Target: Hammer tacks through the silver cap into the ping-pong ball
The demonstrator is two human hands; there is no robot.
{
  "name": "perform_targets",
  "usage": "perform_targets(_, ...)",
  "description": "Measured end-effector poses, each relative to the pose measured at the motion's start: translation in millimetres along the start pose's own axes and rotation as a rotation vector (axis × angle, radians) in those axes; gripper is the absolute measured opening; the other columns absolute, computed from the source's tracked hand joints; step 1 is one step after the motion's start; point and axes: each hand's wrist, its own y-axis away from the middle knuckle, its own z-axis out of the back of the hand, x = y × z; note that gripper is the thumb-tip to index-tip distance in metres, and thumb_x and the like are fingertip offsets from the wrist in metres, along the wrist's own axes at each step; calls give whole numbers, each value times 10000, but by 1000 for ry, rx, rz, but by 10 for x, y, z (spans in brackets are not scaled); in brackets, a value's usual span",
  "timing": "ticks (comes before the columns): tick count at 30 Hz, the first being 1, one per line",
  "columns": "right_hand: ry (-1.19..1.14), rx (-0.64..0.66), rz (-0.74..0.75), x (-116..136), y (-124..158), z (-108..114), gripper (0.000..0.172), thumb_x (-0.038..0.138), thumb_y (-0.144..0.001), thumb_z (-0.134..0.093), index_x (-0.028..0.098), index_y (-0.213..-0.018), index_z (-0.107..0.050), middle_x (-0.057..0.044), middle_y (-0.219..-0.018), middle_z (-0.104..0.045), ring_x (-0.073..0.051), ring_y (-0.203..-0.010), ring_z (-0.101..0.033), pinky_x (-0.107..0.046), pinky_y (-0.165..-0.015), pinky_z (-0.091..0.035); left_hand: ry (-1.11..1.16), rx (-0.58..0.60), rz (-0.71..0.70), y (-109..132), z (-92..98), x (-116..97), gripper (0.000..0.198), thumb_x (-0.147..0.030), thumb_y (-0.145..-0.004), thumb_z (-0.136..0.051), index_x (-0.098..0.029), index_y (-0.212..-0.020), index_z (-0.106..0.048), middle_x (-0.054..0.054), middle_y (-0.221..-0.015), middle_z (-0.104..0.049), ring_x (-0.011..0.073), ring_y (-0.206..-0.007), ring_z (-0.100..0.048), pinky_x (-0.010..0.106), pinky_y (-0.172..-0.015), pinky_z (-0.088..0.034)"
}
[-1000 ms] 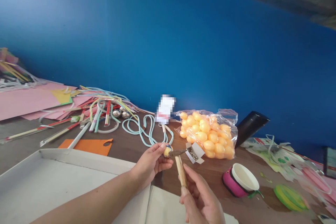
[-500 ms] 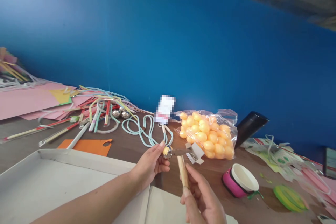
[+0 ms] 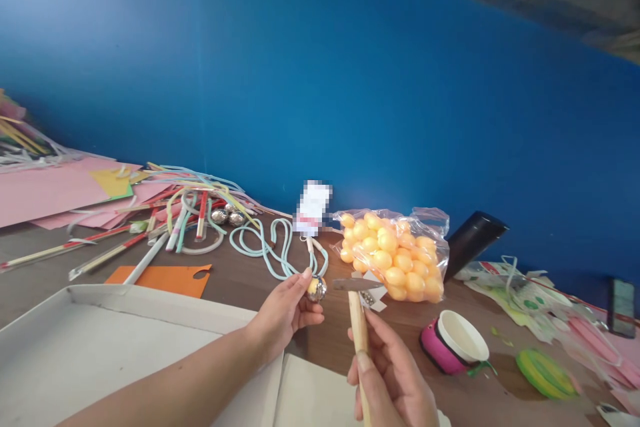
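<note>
Between the thumb and fingers of my left hand point(image 3: 287, 310) is a small ball covered in silver tacks point(image 3: 317, 289), with a yellow patch showing near the thumb. My right hand point(image 3: 387, 367) grips the wooden handle of a small hammer point(image 3: 358, 320). Its dark metal head stands just right of the ball, apart from it. Behind the hammer head, partly hidden, is an opened small white box point(image 3: 375, 300) with little silver pieces in it. A clear bag of orange balls point(image 3: 395, 253) lies beyond both hands.
At left sits a white tray point(image 3: 165, 303), with orange card point(image 3: 165, 277), silver balls point(image 3: 233, 215) and coloured straws behind it. A pale blue lanyard point(image 3: 270, 253) lies mid-table. Rightward are a black bottle point(image 3: 475, 240), a pink-wrapped cup point(image 3: 453, 343) and a phone point(image 3: 621, 307).
The hammer has tilted and its head now shows sharply, where it was blurred before. My left hand keeps its hold on the ball, which has turned slightly.
</note>
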Motion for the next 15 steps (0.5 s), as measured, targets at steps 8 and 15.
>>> perform_targets(8, 40, 130, -99, 8, -79, 32, 513, 410, -760, -577, 202, -1220, -488, -101, -907, -634, -128, -484, -525, -180, -277, -378, 15, -44, -45, 20, -8, -14, 287, -434, -779, -565, -151, -805, -529, -2, -687, -531, 74, -544, -534, 195, -488, -507)
perform_targets(15, 189, 314, -340, -87, -131, 29, 527, 333, -783, -492, 178, -1271, -366, -47, -826, -560, -147, -474, -542, -232, -277, -432, 15, -106, -194, 78, -57, -22, 288, -443, -784, -552, -161, -839, -527, 0, -716, -538, 88, -547, -531, 215, -448, -497)
